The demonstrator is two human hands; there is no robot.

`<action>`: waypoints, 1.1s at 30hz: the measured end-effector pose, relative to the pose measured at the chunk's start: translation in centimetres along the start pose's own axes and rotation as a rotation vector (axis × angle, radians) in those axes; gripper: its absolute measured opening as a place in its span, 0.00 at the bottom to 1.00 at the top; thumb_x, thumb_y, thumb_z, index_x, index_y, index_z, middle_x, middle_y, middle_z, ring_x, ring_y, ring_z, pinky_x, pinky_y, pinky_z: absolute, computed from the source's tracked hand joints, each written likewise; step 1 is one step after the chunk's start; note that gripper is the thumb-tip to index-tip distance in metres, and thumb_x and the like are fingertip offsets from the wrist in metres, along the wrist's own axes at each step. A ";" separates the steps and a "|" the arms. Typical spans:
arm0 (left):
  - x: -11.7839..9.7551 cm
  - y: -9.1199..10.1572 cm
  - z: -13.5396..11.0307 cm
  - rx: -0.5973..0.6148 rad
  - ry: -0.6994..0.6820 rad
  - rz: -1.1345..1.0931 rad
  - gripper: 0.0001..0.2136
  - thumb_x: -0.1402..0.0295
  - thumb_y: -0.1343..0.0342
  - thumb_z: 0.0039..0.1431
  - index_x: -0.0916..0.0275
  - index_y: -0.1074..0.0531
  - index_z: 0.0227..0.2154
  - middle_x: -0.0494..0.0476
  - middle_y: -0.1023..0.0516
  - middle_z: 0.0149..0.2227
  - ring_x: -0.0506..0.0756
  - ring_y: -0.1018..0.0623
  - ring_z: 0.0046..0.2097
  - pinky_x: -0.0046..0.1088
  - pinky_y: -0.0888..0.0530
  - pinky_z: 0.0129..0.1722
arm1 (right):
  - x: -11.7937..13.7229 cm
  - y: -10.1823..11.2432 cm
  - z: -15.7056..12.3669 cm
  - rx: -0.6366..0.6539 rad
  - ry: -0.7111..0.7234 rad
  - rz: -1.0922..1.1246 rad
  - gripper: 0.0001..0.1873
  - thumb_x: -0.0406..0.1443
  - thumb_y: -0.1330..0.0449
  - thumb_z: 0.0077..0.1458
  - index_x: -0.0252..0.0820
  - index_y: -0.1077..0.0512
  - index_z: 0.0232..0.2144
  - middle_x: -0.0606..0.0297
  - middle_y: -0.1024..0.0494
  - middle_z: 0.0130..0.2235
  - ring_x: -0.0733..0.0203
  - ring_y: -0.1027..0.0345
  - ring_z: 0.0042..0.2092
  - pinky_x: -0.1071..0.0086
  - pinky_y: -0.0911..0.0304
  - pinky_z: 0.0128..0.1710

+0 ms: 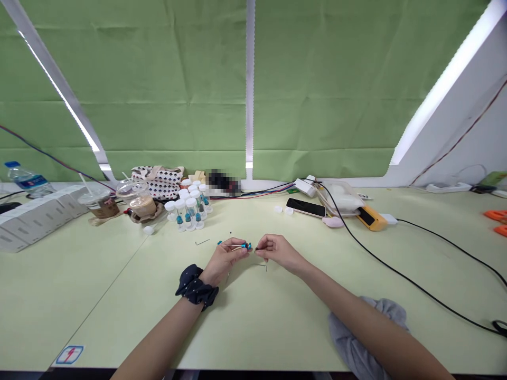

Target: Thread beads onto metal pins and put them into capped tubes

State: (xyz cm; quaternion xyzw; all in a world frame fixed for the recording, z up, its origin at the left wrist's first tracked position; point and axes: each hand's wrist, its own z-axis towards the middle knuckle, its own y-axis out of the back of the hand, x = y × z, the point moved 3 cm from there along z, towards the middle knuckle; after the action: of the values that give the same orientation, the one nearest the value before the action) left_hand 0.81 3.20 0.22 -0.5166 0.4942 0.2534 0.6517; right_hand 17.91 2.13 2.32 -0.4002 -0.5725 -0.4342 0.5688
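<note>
My left hand (pixel 224 260), with a dark scrunchie (pixel 196 286) at its wrist, pinches a thin metal rod with bright blue metal fittings (pixel 246 246) at its ends. The rod lies nearly level above the table. Close to its right end, my right hand (pixel 279 250) is closed in a pinch on a tiny dark piece (pixel 256 249), too small to name. A slight gap separates the two hands. One L-shaped hex key (pixel 203 241) rests beyond my left hand, and another hex key (pixel 262 265) lies below my right fingers. A small dark speck (pixel 231 233) sits farther back.
Several white-capped clear tubes (pixel 191 206) with blue parts stand at back left, near drink cups (pixel 140 203) and a patterned bag (pixel 158 182). White boxes (pixel 35 221) line the left. A phone (pixel 306 207), a yellow device (pixel 371 218) and a black cable (pixel 380 258) occupy the right.
</note>
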 end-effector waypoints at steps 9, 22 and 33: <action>-0.2 -0.5 -0.3 0.008 -0.017 0.046 0.11 0.72 0.35 0.42 0.66 0.26 0.31 0.59 0.21 0.32 0.54 0.23 0.36 0.34 0.30 0.43 | 0.5 -0.6 -0.4 0.049 0.066 0.013 0.16 0.44 0.36 0.41 0.38 0.31 0.28 0.69 0.30 0.22 0.66 0.35 0.23 0.71 0.36 0.22; -0.2 -0.5 -0.2 0.003 -0.036 0.077 0.11 0.71 0.34 0.40 0.65 0.26 0.29 0.57 0.20 0.31 0.54 0.22 0.34 0.35 0.30 0.41 | 0.4 -0.6 -0.5 0.015 0.205 0.101 0.14 0.38 0.32 0.36 0.39 0.30 0.27 0.66 0.33 0.36 0.62 0.28 0.32 0.65 0.30 0.36; -0.4 -0.3 -0.3 -0.093 -0.138 0.230 0.10 0.71 0.34 0.38 0.65 0.26 0.26 0.57 0.22 0.32 0.54 0.24 0.36 0.32 0.30 0.40 | -1.2 -0.4 0.0 -0.088 0.101 0.161 0.17 0.45 0.36 0.41 0.39 0.33 0.30 0.65 0.28 0.31 0.60 0.27 0.29 0.63 0.29 0.32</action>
State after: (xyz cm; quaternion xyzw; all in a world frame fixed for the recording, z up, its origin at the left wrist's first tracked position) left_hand 0.79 2.93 0.69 -0.4675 0.4920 0.3837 0.6263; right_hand 17.52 2.08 1.07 -0.4473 -0.4895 -0.4315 0.6117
